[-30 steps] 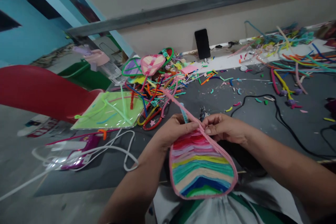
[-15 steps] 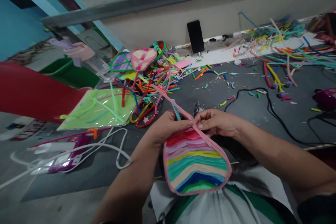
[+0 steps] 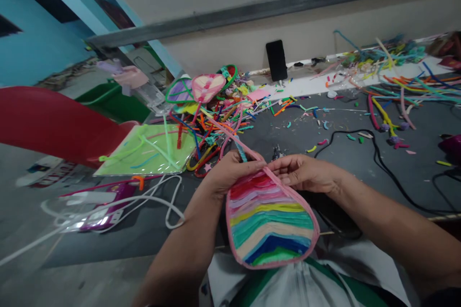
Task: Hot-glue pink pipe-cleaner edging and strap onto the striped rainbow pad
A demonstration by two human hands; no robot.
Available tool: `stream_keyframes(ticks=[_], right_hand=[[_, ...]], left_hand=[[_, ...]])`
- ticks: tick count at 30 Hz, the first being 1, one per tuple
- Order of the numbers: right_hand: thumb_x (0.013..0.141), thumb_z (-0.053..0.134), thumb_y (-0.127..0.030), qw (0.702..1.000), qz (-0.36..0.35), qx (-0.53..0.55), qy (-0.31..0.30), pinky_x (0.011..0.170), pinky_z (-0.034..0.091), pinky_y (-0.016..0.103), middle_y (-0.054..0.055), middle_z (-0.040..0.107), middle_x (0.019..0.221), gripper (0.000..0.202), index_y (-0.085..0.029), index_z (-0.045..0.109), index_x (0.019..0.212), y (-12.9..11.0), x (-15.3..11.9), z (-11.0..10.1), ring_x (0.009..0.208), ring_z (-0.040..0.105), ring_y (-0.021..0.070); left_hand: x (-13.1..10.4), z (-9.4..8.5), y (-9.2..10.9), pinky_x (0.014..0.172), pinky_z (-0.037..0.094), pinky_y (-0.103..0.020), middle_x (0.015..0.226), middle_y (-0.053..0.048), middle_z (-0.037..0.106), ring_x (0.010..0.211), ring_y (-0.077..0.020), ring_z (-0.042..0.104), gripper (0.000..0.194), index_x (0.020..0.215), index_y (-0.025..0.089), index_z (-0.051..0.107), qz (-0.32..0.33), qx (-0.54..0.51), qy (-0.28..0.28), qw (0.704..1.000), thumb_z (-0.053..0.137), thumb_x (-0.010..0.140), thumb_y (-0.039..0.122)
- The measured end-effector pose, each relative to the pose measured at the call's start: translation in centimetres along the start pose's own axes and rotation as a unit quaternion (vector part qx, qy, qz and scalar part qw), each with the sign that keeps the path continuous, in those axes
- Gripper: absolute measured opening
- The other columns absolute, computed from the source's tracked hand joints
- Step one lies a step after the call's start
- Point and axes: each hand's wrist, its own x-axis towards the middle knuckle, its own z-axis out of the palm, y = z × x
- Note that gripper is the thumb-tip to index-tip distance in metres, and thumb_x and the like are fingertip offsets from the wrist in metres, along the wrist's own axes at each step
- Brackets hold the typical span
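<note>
Pink-edged panel (image 3: 272, 228); left hand (image 3: 234, 170) pinches its top; right hand (image 3: 306, 173) straighter-fingered than before, grip unclear.

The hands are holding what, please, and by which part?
A striped pad: the left hand pinches its narrow top, the right hand touches its pink edge.

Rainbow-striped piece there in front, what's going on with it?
A person holds the striped piece above their lap at the table. The left hand pinches its narrow top; the right hand has its fingertips at the pink border beside it, though their grip is unclear. A pink strip sticks out from the top. Colourful scraps lie beyond, and a phone leans against the wall.
</note>
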Motion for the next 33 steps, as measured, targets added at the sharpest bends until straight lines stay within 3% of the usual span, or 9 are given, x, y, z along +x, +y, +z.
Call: stream_keyframes(ticks=[9, 12, 15, 22, 28, 33], right_hand=[[0.062, 0.08, -0.004, 1.0, 0.003, 0.009, 0.03, 0.078, 0.052, 0.02, 0.001, 0.073, 0.091, 0.041, -0.015, 0.07, 0.1, 0.6, 0.2, -0.3, 0.081, 0.068, 0.0094], [0.067, 0.08, -0.011, 0.999, 0.013, -0.006, 0.05, 0.079, 0.053, 0.023, 0.003, 0.073, 0.093, 0.035, -0.015, 0.07, 0.101, 0.3, 0.0, -0.1, 0.081, 0.068, 0.0108], [0.072, 0.078, -0.023, 0.995, 0.024, -0.022, 0.097, 0.07, 0.053, 0.024, 0.004, 0.072, 0.086, 0.027, -0.014, 0.07, 0.096, 0.1, -0.1, 0.2, 0.073, 0.068, 0.0114], [0.061, 0.086, -0.025, 0.986, 0.034, -0.021, 0.164, 0.064, 0.053, 0.023, -0.001, 0.07, 0.07, 0.029, -0.014, 0.068, 0.081, 0.7, 0.2, 0.5, 0.06, 0.064, 0.0091], [0.057, 0.087, -0.023, 0.987, 0.034, -0.017, 0.159, 0.064, 0.052, 0.024, -0.002, 0.069, 0.067, 0.029, -0.014, 0.067, 0.076, 0.7, 0.0, 0.8, 0.059, 0.064, 0.0096], [0.058, 0.087, -0.023, 0.986, 0.018, -0.04, 0.159, 0.06, 0.05, 0.021, -0.003, 0.068, 0.066, 0.028, -0.014, 0.068, 0.076, 0.4, -0.6, 1.8, 0.057, 0.063, 0.0086]], left_hand=[[0.4, -0.2, -0.9, 0.058, 0.044, -0.02, 0.064, 0.001, 0.066, 0.057, -0.0098, 0.058, 0.022, 0.076, 0.013, 0.07, 0.002, 0.001, 0.004, 1.0, 0.082, 0.065, 0.028], [0.5, -0.2, -1.1, 0.057, 0.044, -0.02, 0.064, 0.001, 0.066, 0.057, -0.0095, 0.058, 0.023, 0.076, 0.013, 0.07, 0.005, 0.003, 0.008, 1.0, 0.083, 0.064, 0.029], [0.5, 0.0, -1.0, 0.058, 0.045, -0.021, 0.065, 0.0, 0.066, 0.059, -0.0112, 0.059, 0.025, 0.078, 0.013, 0.07, -0.009, 0.01, -0.002, 1.0, 0.082, 0.064, 0.03], [0.4, 0.7, -1.0, 0.056, 0.042, -0.02, 0.063, 0.0, 0.063, 0.057, -0.0106, 0.055, 0.024, 0.076, 0.012, 0.071, -0.001, 0.046, -0.02, 0.999, 0.081, 0.065, 0.031], [-0.1, 1.0, -0.9, 0.062, 0.045, -0.022, 0.071, -0.001, 0.065, 0.064, -0.0123, 0.058, 0.026, 0.082, 0.013, 0.07, 0.024, 0.052, -0.047, 0.997, 0.079, 0.069, 0.034], [-0.8, 1.1, -0.5, 0.065, 0.045, -0.022, 0.075, -0.002, 0.066, 0.067, -0.0135, 0.058, 0.034, 0.086, 0.015, 0.07, 0.077, 0.038, -0.065, 0.994, 0.072, 0.075, 0.046]])
